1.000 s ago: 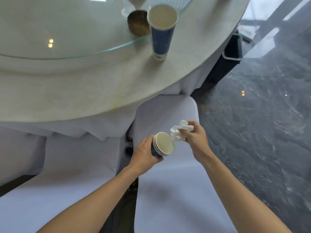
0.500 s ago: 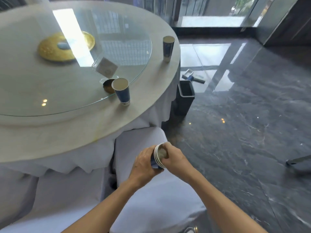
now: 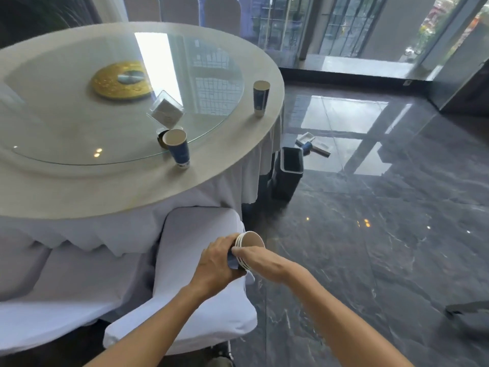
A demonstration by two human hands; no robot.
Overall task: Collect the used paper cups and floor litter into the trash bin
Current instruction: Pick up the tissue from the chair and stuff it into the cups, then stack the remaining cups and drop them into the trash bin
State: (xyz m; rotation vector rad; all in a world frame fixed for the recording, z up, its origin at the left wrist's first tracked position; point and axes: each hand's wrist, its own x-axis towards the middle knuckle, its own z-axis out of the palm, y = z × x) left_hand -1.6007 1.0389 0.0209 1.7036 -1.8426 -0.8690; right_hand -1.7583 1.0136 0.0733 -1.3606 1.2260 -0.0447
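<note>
My left hand (image 3: 217, 263) grips a stack of nested blue paper cups (image 3: 250, 242) above a white-covered chair seat (image 3: 195, 234). My right hand (image 3: 260, 260) rests on the stack's rims from the right, fingers curled around them. The white tissue from before is out of sight. A blue paper cup (image 3: 177, 148) stands on the round table (image 3: 79, 192) near its front edge. Another blue cup (image 3: 260, 98) stands at the table's right edge. A dark trash bin (image 3: 289, 170) stands on the floor beside the table. Litter (image 3: 313, 144), white pieces and a blue one, lies on the floor just beyond the bin.
A glass turntable (image 3: 211, 83) carries a gold disc (image 3: 121, 79) and a clear tissue box (image 3: 166, 109). A second white-covered chair (image 3: 53, 287) is at the left. Dark glossy marble floor (image 3: 383, 234) stretches to the right. A dark object (image 3: 468, 309) lies at the right edge.
The view has lifted from the table edge to take in the whole table, the bin and the floor. My right hand pushed the white tissue into the cup stack and now rests on its rims.
</note>
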